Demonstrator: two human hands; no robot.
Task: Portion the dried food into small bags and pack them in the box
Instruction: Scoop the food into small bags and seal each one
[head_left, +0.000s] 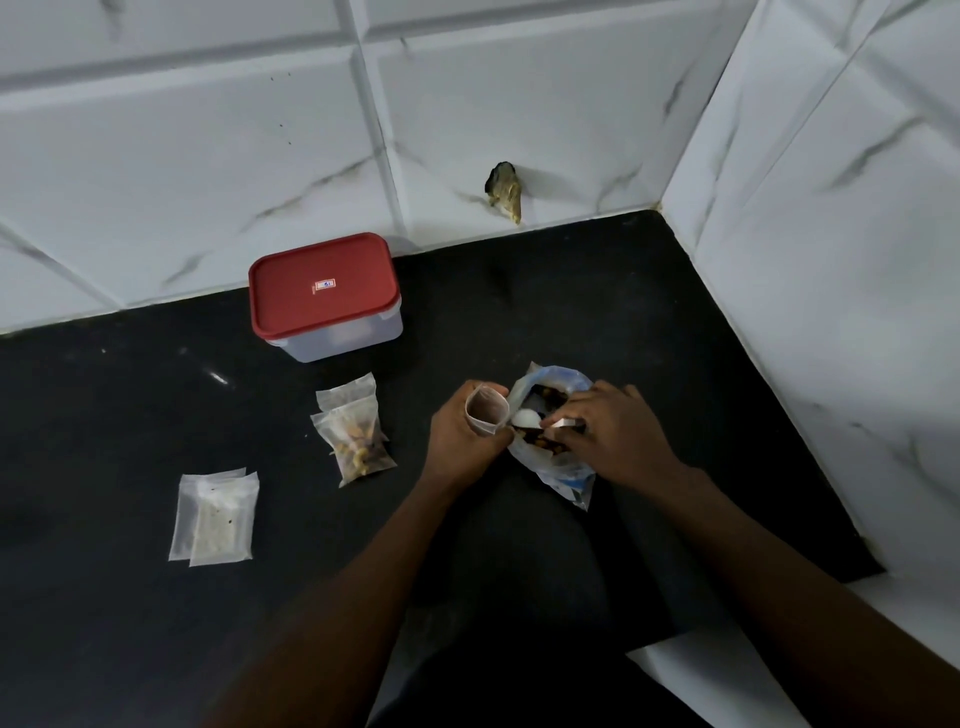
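**Operator:** Black countertop (130, 415) on my feed, tucked into a corner of white marble-look wall tiles (208, 156). There's a chipped hole (504, 192) low in the back wall.

**Desk:** Where's the box?

**Operator:** The box (337, 340) sits at the back against the wall with its red lid (322, 283) on. In front of it and a little right lie two filled small bags (356, 439), overlapping, with brownish pieces inside. Further left and nearer me there's a pair of flat bags (215, 517), also overlapping (I can't tell what, if anything, is in them).

**Desk:** And the hands?

**Operator:** The left hand (457, 436) has its fingers wrapped round an open small bag (485, 410), mouth facing up, right beside the big bag of dried food (556, 467). That big bag stands on the counter with its top spread open and dark pieces showing inside. The right hand (613, 431) reaches into it from above. Its fingers are curled on what looks like a spoon (524, 418), though the handle is mostly hidden, and the white bowl sits among the food just beside the small bag's rim.
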